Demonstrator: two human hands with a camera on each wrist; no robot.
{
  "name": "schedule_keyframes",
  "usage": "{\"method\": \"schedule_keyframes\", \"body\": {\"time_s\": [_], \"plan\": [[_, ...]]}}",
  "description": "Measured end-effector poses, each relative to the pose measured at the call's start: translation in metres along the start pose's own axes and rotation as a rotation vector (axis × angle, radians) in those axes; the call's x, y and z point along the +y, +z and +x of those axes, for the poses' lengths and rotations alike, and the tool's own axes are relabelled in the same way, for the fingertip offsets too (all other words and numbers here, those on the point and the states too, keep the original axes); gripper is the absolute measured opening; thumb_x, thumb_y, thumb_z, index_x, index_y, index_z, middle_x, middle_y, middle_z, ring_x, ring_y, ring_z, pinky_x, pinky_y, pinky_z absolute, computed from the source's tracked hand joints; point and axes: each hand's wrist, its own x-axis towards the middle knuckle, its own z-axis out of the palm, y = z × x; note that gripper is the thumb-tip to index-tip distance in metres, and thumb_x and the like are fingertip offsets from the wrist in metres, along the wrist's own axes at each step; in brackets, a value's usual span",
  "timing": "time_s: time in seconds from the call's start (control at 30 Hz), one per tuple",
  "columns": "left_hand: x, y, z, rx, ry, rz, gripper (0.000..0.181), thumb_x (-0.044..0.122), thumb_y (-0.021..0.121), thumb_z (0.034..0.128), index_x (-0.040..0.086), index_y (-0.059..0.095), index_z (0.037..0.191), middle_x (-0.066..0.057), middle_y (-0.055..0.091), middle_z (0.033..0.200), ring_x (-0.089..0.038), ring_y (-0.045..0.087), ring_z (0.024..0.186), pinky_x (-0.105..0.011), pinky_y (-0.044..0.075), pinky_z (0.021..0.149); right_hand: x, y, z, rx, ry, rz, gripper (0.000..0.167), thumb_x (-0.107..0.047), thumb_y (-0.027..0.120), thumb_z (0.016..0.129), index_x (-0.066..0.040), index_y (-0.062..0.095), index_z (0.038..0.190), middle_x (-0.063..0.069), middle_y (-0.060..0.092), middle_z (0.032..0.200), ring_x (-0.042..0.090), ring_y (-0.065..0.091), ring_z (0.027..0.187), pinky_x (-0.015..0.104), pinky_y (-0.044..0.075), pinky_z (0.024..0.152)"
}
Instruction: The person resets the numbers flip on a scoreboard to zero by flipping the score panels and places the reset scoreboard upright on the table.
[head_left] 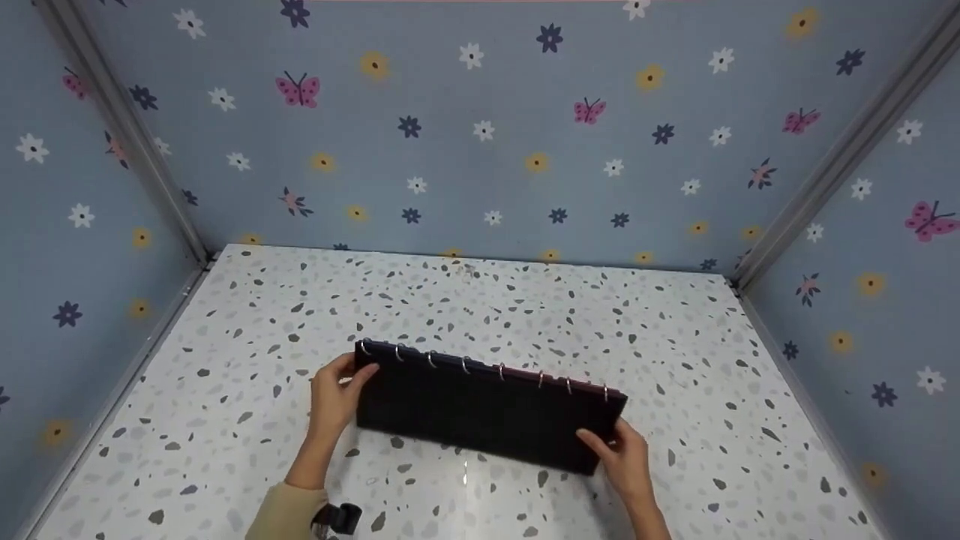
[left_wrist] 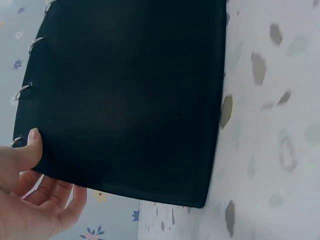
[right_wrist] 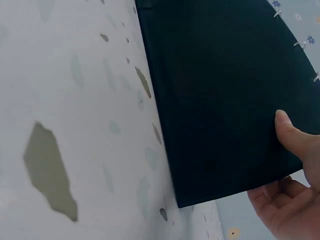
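Observation:
A wide black ring-bound book (head_left: 487, 420) is held upright across the middle in the head view, its right end lower in the picture. Several metal rings run along its top edge, where strips of dark blue and dark red show behind the black cover. My left hand (head_left: 336, 394) pinches the left end near the top corner, thumb in front and fingers behind. At the other end my right hand (head_left: 624, 459) grips the side edge, its thumb flat on the cover (right_wrist: 225, 100). Whether the lower edge touches the table cannot be told. The book's far side is hidden.
White speckled table (head_left: 480, 307) lies under the book. Light blue panels (head_left: 480, 90) with flowers and butterflies close it in at the back, left and right, with grey posts at both far corners. A black strap (head_left: 341, 517) sits on the left wrist.

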Motion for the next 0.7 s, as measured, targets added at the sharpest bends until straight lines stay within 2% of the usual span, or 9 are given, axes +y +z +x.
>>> {"method": "schedule_keyframes", "body": {"time_s": [0.13, 0.23, 0.33, 0.47, 0.6, 0.7], "plan": [[-0.006, 0.001, 0.023, -0.082, 0.010, -0.003, 0.019, 0.009, 0.066, 0.0800, -0.005, 0.063, 0.093, -0.016, 0.063, 0.088, -0.024, 0.058, 0.079, -0.030, 0.048, 0.070, -0.009, 0.000, -0.012, -0.072, 0.034, -0.019, 0.027, -0.022, 0.073, 0.073, 0.000, 0.063, 0.086, 0.008, 0.064, 0.078, 0.010, 0.057, 0.061, 0.022, 0.046, 0.055], [-0.011, 0.003, 0.041, -0.154, 0.029, -0.014, 0.020, 0.009, 0.065, 0.0810, -0.005, 0.063, 0.095, -0.016, 0.062, 0.090, -0.025, 0.057, 0.083, -0.035, 0.047, 0.073, -0.014, 0.003, -0.022, -0.125, 0.038, -0.015, 0.027, -0.025, 0.072, 0.074, -0.002, 0.065, 0.085, 0.007, 0.066, 0.079, 0.009, 0.060, 0.064, 0.022, 0.047, 0.058], [-0.014, 0.004, 0.057, -0.236, 0.055, -0.019, 0.020, 0.010, 0.063, 0.0823, -0.004, 0.063, 0.096, -0.015, 0.062, 0.089, -0.025, 0.056, 0.084, -0.037, 0.045, 0.077, -0.019, 0.008, -0.033, -0.175, 0.027, 0.000, 0.025, -0.026, 0.070, 0.076, -0.003, 0.066, 0.085, 0.006, 0.066, 0.080, 0.008, 0.061, 0.067, 0.022, 0.047, 0.061], [-0.017, 0.004, 0.074, -0.334, 0.088, -0.029, 0.020, 0.011, 0.061, 0.0840, -0.005, 0.062, 0.097, -0.015, 0.061, 0.086, -0.026, 0.056, 0.084, -0.038, 0.042, 0.078, -0.027, 0.016, -0.044, -0.227, -0.025, 0.040, 0.025, -0.023, 0.068, 0.078, -0.002, 0.065, 0.091, 0.007, 0.067, 0.083, 0.011, 0.062, 0.072, 0.024, 0.049, 0.064], [-0.016, 0.004, 0.085, -0.372, 0.082, -0.031, 0.024, 0.012, 0.060, 0.0850, -0.006, 0.060, 0.101, -0.017, 0.061, 0.090, -0.029, 0.055, 0.088, -0.040, 0.040, 0.079, -0.034, 0.023, -0.049, -0.267, -0.044, 0.054, 0.030, -0.024, 0.067, 0.079, 0.000, 0.063, 0.098, 0.009, 0.066, 0.087, 0.014, 0.063, 0.076, 0.024, 0.049, 0.065], [-0.015, 0.005, 0.085, -0.336, 0.053, 0.008, 0.033, 0.014, 0.060, 0.0853, -0.007, 0.056, 0.110, -0.020, 0.058, 0.094, -0.032, 0.054, 0.092, -0.043, 0.039, 0.083, -0.035, 0.023, -0.051, -0.325, -0.006, 0.034, 0.035, -0.026, 0.067, 0.079, 0.001, 0.061, 0.100, 0.010, 0.065, 0.089, 0.013, 0.062, 0.076, 0.023, 0.049, 0.063]]}}
